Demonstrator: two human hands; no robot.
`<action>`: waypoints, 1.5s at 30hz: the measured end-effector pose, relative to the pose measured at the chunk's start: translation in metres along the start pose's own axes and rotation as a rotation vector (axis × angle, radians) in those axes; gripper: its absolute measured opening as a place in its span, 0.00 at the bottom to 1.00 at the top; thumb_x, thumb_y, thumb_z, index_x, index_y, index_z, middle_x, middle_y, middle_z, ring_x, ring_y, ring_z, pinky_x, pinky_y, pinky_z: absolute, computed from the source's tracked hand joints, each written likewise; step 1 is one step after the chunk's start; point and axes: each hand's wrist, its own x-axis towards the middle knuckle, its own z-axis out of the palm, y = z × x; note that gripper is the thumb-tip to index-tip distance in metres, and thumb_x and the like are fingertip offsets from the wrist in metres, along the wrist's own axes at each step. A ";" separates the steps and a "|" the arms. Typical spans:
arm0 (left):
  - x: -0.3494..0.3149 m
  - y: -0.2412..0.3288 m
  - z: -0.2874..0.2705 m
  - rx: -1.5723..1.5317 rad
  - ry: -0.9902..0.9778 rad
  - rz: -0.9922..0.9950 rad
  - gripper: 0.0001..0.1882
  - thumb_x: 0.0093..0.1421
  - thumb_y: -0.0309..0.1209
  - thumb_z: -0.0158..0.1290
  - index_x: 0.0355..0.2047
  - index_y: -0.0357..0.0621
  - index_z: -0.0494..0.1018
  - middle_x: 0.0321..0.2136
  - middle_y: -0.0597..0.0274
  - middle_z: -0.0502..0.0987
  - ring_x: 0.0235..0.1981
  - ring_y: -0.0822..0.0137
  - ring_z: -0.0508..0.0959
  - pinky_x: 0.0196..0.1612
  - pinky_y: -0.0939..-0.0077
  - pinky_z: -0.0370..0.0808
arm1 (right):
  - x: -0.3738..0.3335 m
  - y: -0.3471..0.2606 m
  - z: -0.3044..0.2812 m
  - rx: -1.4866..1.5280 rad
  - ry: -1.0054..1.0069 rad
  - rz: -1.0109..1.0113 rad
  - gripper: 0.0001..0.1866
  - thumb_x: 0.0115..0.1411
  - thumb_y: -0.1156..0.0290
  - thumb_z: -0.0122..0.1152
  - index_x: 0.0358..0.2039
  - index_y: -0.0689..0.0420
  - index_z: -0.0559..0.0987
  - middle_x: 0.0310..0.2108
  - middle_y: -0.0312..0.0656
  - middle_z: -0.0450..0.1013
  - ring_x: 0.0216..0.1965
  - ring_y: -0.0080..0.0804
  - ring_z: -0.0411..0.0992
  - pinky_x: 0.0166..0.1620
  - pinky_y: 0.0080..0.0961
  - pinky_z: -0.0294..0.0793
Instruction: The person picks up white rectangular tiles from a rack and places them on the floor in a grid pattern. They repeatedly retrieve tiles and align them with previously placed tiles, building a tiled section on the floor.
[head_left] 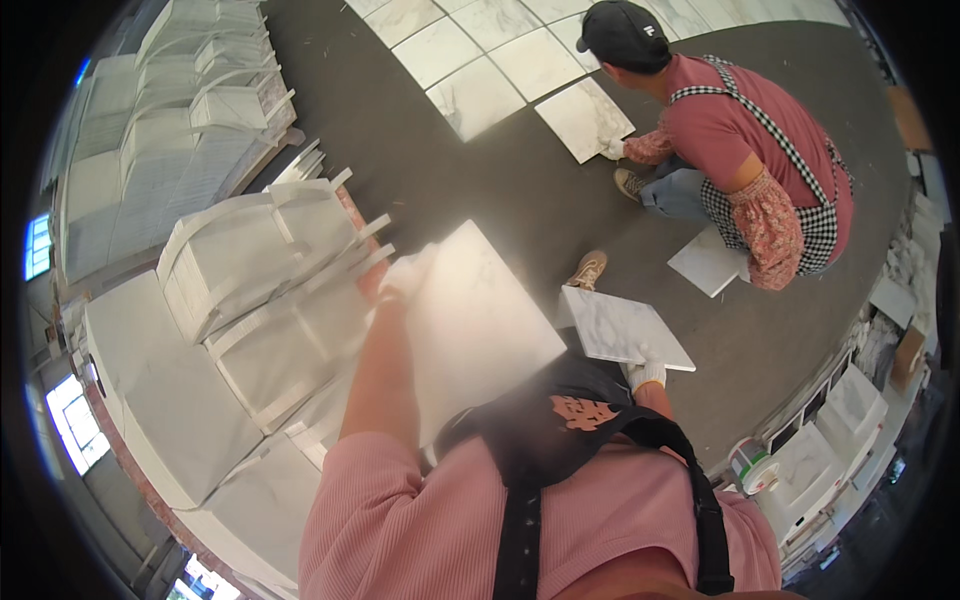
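The grey floor (450,190) spreads through the workshop; at its left, bundles of pale tile (255,260) sit held by bands (225,210), and a slack one could let pieces slide. Beside them, the person's gloved left hand (405,275) is closed on the edge of a large white tile (490,320), glaring in the light; a one-handed hold that twists might chip a corner. The gloved right hand (647,372) grips the lower edge of a grey-veined tile (628,330), tilted near a beige shoe (588,268): a slip could strike the foot. A co-worker (775,170) crouches beyond, within reach of a careless swing. Farther right, white slabs (852,408) lean in what seems a rack.
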 end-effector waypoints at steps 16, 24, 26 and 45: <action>-0.024 0.016 -0.022 0.096 0.109 0.088 0.45 0.65 0.68 0.33 0.56 0.40 0.75 0.53 0.43 0.78 0.60 0.44 0.72 0.64 0.62 0.62 | 0.011 0.003 -0.039 0.571 0.156 0.338 0.18 0.57 0.79 0.62 0.49 0.58 0.74 0.45 0.44 0.74 0.41 0.44 0.76 0.38 0.39 0.82; -0.032 0.009 -0.025 -0.024 0.120 0.110 0.45 0.64 0.69 0.36 0.54 0.38 0.76 0.52 0.41 0.78 0.58 0.44 0.73 0.63 0.63 0.63 | 0.023 0.011 -0.035 0.542 0.132 0.319 0.19 0.55 0.81 0.63 0.48 0.57 0.74 0.43 0.44 0.74 0.43 0.43 0.75 0.41 0.39 0.82; -0.038 0.013 -0.029 -0.043 0.136 0.094 0.45 0.64 0.69 0.37 0.54 0.38 0.77 0.52 0.41 0.78 0.58 0.44 0.73 0.63 0.63 0.64 | 0.038 0.030 -0.042 0.226 0.084 0.220 0.19 0.55 0.81 0.63 0.48 0.57 0.74 0.43 0.43 0.74 0.42 0.43 0.75 0.39 0.38 0.82; 0.014 -0.027 0.008 0.594 0.194 0.600 0.23 0.69 0.29 0.39 0.64 0.55 0.64 0.43 0.39 0.79 0.45 0.49 0.81 0.48 0.50 0.76 | -0.010 -0.009 -0.032 0.768 0.302 0.337 0.21 0.56 0.83 0.58 0.51 0.57 0.74 0.45 0.47 0.75 0.38 0.48 0.78 0.37 0.44 0.86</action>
